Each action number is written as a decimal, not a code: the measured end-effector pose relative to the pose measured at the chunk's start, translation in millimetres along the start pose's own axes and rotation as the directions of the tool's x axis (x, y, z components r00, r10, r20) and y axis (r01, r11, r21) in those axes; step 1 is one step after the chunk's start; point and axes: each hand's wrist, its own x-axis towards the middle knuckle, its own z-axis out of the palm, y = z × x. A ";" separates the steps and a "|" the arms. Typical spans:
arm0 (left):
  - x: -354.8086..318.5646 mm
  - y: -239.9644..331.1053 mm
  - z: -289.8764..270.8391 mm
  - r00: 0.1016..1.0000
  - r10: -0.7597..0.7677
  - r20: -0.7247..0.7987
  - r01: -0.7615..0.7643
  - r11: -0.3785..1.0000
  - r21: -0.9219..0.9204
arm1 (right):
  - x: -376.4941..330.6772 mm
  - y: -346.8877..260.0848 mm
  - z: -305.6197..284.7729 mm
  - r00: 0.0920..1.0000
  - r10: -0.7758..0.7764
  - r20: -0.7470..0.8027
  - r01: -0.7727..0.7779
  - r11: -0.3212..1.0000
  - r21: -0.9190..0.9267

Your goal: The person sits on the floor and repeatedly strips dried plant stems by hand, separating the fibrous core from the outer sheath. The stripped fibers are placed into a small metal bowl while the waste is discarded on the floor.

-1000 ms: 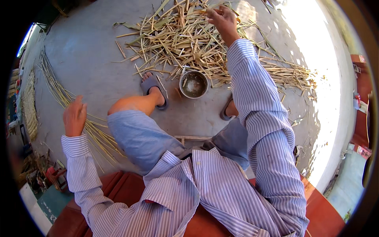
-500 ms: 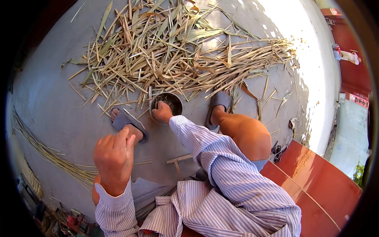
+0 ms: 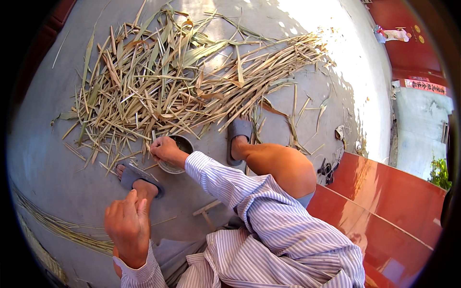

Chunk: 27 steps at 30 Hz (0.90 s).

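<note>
My right hand [image 3: 168, 150] is over the left side of a round metal bowl [image 3: 175, 169], its fingers pinched together. What they pinch, if anything, is too small to make out. The bowl stands on the ground between my sandalled feet, with its dark inside partly hidden by my hand. Above my left knee, my left hand [image 3: 127, 225] is raised with its fingers curled closed. Its back faces up and hides whatever might be in it. Just beyond the bowl lies a large heap of dry split stalks and leaves [image 3: 158, 91].
Long thin strips [image 3: 72, 233] lie in a bundle at the left. A small wooden piece [image 3: 206, 208] is on the ground near my lap. Red panels [image 3: 379, 197] stand at the right, with small dark objects [image 3: 328, 171] beside them. Another person [image 3: 396, 35] is far off, upper right.
My right hand has come up out of the bowl to its left rim. The left hand stays raised and closed. The whole view has shifted, so the heap sits further left.
</note>
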 end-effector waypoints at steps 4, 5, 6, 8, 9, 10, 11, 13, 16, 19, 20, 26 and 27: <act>4.2 8.0 6.1 0.999 0.032 0.032 -0.031 0.999 -0.025 | 4.1 -78.1 -28.3 0.768 -0.620 -0.159 0.518 0.748 -0.415; 7.1 7.9 6.7 0.998 0.048 0.038 -0.047 0.998 -0.041 | 18.3 -87.1 -46.7 0.651 -0.727 -0.219 0.522 0.638 -0.566; 7.7 7.5 7.1 0.998 0.050 0.048 -0.049 0.998 -0.025 | 22.0 -103.9 -62.8 0.617 -0.722 -0.311 0.469 0.656 -0.591; 15.2 10.0 7.7 0.995 0.069 0.066 -0.069 0.998 -0.004 | 48.0 -106.3 -113.9 0.522 -0.754 -0.399 0.411 0.632 -0.656; 18.5 10.6 7.9 0.994 0.064 0.083 -0.065 0.998 0.004 | 61.4 -98.8 -138.9 0.538 -0.714 -0.449 0.335 0.669 -0.663; 21.5 11.3 8.1 0.993 0.062 0.102 -0.063 0.998 0.007 | 73.6 -88.3 -167.6 0.569 -0.683 -0.458 0.261 0.678 -0.687; 24.5 12.1 8.2 0.991 0.059 0.121 -0.060 0.998 0.009 | 84.1 -78.8 -193.9 0.599 -0.650 -0.468 0.187 0.682 -0.707; 28.6 12.4 10.6 0.986 0.049 0.161 -0.049 0.999 -0.001 | 99.1 -67.8 -231.0 0.648 -0.484 -0.588 0.083 0.813 -0.577; 31.0 10.5 15.0 0.976 0.037 0.216 -0.034 0.999 -0.018 | 120.5 -61.0 -260.9 0.602 -0.526 -0.601 -0.005 0.749 -0.662; 35.8 9.0 19.3 0.959 0.035 0.281 -0.026 0.999 -0.037 | 146.6 -64.3 -276.4 0.533 -0.383 -0.754 -0.074 0.867 -0.493; 37.7 8.6 20.9 0.952 0.035 0.305 -0.023 0.999 -0.042 | 153.1 -64.3 -281.0 0.575 -0.266 -0.774 -0.053 0.932 -0.360; 49.2 -2.7 32.7 0.927 0.105 0.359 -0.088 0.994 -0.064 | 184.6 -63.9 -300.3 0.718 0.195 -0.669 0.068 0.936 0.345; 51.2 -2.3 31.3 0.926 0.125 0.357 -0.113 0.992 -0.056 | 185.5 -66.4 -299.1 0.726 0.218 -0.652 0.095 0.907 0.409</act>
